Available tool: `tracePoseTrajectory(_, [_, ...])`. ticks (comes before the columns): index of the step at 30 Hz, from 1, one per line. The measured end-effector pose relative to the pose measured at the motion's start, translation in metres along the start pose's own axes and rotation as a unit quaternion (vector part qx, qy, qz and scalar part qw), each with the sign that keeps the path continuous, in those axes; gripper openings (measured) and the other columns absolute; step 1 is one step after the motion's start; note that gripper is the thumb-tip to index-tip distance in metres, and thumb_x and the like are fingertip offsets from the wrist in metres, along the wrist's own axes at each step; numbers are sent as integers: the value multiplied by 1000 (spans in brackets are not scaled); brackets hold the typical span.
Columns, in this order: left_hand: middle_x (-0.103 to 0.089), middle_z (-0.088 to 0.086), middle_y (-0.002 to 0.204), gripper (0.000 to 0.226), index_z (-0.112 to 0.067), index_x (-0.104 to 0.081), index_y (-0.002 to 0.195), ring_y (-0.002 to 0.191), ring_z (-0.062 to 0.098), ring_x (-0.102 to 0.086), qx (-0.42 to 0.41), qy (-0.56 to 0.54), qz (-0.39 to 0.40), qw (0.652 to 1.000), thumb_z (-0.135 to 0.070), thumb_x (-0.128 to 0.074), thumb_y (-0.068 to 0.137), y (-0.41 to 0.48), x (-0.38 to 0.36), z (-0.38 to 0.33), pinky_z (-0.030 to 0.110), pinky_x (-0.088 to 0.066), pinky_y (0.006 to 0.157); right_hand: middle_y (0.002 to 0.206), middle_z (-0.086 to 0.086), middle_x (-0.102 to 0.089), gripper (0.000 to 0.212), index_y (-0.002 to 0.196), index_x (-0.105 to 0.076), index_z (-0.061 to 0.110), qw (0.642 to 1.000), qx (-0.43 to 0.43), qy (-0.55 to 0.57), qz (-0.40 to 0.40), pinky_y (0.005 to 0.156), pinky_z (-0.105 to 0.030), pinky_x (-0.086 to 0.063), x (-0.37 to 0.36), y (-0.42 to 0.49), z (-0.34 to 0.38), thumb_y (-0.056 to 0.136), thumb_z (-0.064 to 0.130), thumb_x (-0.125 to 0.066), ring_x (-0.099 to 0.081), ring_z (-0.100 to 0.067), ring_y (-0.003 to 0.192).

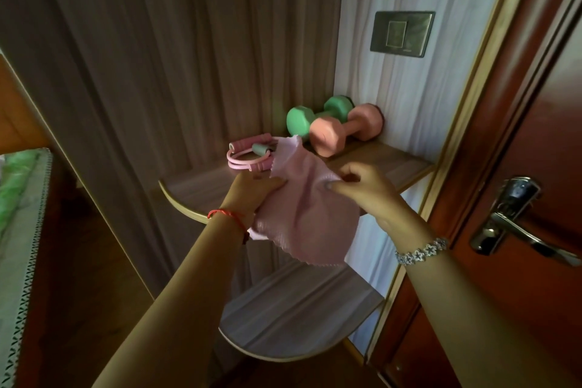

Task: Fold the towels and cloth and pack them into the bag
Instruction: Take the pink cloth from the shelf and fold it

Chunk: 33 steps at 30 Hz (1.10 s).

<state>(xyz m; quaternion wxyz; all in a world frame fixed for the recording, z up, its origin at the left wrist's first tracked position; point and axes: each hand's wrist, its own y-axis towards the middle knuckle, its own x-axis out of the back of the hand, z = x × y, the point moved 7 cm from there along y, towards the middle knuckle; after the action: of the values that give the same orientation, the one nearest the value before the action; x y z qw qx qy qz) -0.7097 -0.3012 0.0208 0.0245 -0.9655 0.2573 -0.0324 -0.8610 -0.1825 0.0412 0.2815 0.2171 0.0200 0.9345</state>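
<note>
Dim, warm-toned room; your view bends hard at its edges.
The brightest patch is the white wall panel (409,88) at far right; the red door (535,104) carries a soft sheen and its handle (516,195) a small glare; the left side sinks into shadow; the pink cloth (302,208) at centre reads sharp; the patterned fabric (25,214) at your near left edge is blurred; straight lines bow near the borders.

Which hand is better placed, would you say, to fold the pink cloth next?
Probably right: the right hand pinches the pink cloth at its top; the left hand grips its side.
</note>
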Motion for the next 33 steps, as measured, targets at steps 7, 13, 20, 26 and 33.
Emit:
tracePoseTrajectory(7, [-66,13,101,29,-3,-66,111,89,22,-61,-46,-20,-38,998,-8,-67,82,-3,3,-8,27,-51,75,69,-5,-50,19,74,-53,10,999,-35,24,-19,64,-32,-36,18,-8,-13,79,16,-70,-49,-20,70])
tracePoseTrajectory(13, [-63,2,84,26,-3,-68,109,73,8,-55,-94,-13,-89,991,-10,-67,83,-7,13,-16,17,-48,65,83,4,-61,17,88,-59,19,999,-20,31,-38,69,-21,-44,33,-18,-12,79,8,-69,-57,-11,79])
tracePoseTrajectory(20, [-65,7,85,10,-12,-68,88,80,21,-60,-56,-94,-26,994,-9,-58,88,-15,12,-9,29,-50,66,59,6,-53,20,68,-58,22,995,-4,24,-98,47,-12,-34,43,-25,-13,81,12,-69,-47,3,48])
tracePoseTrajectory(26, [-65,10,94,13,-15,-67,98,87,22,-59,-27,-120,6,992,-17,-57,89,-28,2,-7,30,-47,74,68,7,-58,3,84,-67,11,997,2,-8,-81,57,-12,-39,34,-29,-13,85,11,-64,-51,4,59])
tracePoseTrajectory(33, [-66,5,79,13,-15,-66,88,76,17,-60,-59,-116,94,987,-4,-59,86,-51,-29,-13,26,-51,70,73,4,-63,12,81,-63,12,998,12,-33,-43,65,-20,-43,15,-38,6,84,24,-64,-58,-10,72])
